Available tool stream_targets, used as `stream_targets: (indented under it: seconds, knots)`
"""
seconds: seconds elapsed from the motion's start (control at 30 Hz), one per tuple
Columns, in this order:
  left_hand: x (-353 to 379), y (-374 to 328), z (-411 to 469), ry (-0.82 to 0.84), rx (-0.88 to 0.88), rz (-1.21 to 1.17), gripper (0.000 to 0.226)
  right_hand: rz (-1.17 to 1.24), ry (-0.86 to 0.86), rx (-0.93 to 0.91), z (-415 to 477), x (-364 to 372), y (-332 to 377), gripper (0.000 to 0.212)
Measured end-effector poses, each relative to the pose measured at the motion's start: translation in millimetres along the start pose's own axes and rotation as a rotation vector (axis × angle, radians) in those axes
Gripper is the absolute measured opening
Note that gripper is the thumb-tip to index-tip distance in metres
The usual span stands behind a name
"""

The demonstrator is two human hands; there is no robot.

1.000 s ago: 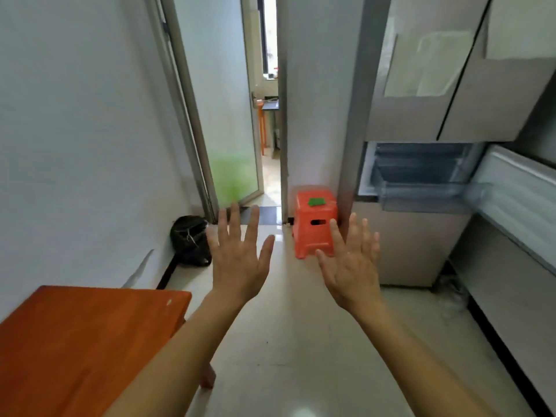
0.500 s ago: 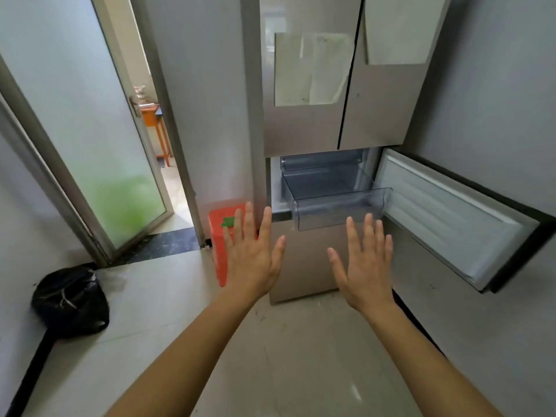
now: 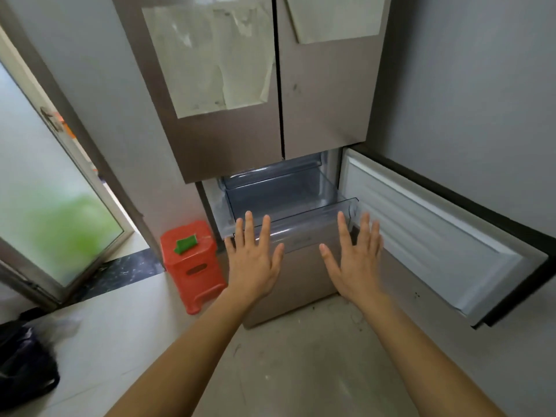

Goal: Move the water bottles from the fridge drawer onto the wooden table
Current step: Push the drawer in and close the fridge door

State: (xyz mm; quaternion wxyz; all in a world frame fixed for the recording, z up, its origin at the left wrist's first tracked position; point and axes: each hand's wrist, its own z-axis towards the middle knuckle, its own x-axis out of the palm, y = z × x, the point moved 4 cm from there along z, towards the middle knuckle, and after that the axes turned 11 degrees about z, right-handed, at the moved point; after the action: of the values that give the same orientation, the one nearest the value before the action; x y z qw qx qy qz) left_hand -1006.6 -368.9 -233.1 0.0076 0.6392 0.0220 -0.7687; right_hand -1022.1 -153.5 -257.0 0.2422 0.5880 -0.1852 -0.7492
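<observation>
The clear plastic fridge drawer (image 3: 304, 233) is pulled out below the two upper fridge doors. Its inside looks bare; I see no water bottles in it. My left hand (image 3: 254, 260) is held up flat with fingers spread, just in front of the drawer's left front edge. My right hand (image 3: 355, 260) is spread the same way in front of the drawer's right front corner. Neither hand holds anything. The wooden table is out of view.
The lower fridge door (image 3: 445, 236) stands swung out to the right. An orange plastic stool (image 3: 192, 266) with a green piece on top stands left of the fridge. A frosted glass door (image 3: 57, 212) is at left, and a black bag (image 3: 24, 362) lies on the floor.
The view has swung right from the table and doorway to face the fridge. The drawer is now closer and centred. Both hands have stayed spread and empty.
</observation>
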Motion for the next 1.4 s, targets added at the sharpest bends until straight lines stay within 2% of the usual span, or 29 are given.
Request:
stream_targets:
  seconds: [0.13,0.2,0.27,0.37,0.43,0.57,0.7,0.77,0.83,0.93,1.1,1.17,1.23,1.27,1.33,1.4]
  knots:
    - [19.1,-5.8,42.3,0.032,-0.071,-0.006,0.07,0.06,0.109,-0.015,65.2,18.4,-13.7,0.082]
    - [35.5,-3.1,59.5,0.066,-0.188,-0.129,0.072,0.099,0.19,0.003,93.4,35.2,-21.9,0.085]
    - [56.7,1.6,70.8,0.14,-0.389,-0.423,0.075,0.172,0.272,0.054,111.6,55.3,-30.9,0.087]
    - [98.2,3.5,90.1,0.34,-0.744,-0.96,0.083,0.318,0.379,0.208,132.2,85.1,-43.0,0.093]
    - [122.9,3.1,108.1,0.449,-0.893,-1.141,0.085,0.43,0.42,0.32,148.2,103.6,-49.6,0.098]
    - [158.3,0.8,140.9,0.534,-0.994,-1.344,0.079,0.559,0.384,0.489,176.4,135.5,-60.7,0.108]
    - [188.7,-1.2,168.6,0.606,-1.058,-1.56,0.098,0.691,0.291,0.671,195.4,164.8,-65.7,0.116]
    - [203.1,-1.6,180.9,0.625,-1.119,-1.546,0.11,0.719,0.25,0.703,206.1,175.8,-60.5,0.115]
    - [212.1,2.9,188.0,0.573,-1.151,-1.484,0.096,0.746,0.211,0.728,214.3,182.4,-50.1,0.109]
    - [217.5,19.0,208.5,0.498,-1.11,-1.424,0.073,0.814,0.186,0.699,232.1,192.2,-39.3,0.104]
    - [225.2,42.7,250.4,0.526,-1.064,-1.39,0.069,0.899,0.166,0.801,274.0,206.4,-43.7,0.101]
    - [224.1,46.7,260.5,0.533,-1.039,-1.396,0.068,0.935,0.196,0.788,291.4,208.7,-48.0,0.099]
    - [221.6,54.9,273.3,0.479,-1.001,-1.444,0.057,0.98,0.256,0.753,309.5,212.2,-52.3,0.095]
    - [221.8,60.0,278.2,0.468,-0.991,-1.454,0.063,1.005,0.285,0.75,318.3,212.8,-52.2,0.094]
    - [222.6,66.2,282.6,0.494,-0.944,-1.381,0.088,1.039,0.335,0.735,336.5,216.7,-52.2,0.092]
    - [219.2,68.0,286.3,0.467,-0.829,-1.188,0.086,1.018,0.392,0.69,353.2,220.5,-48.7,0.093]
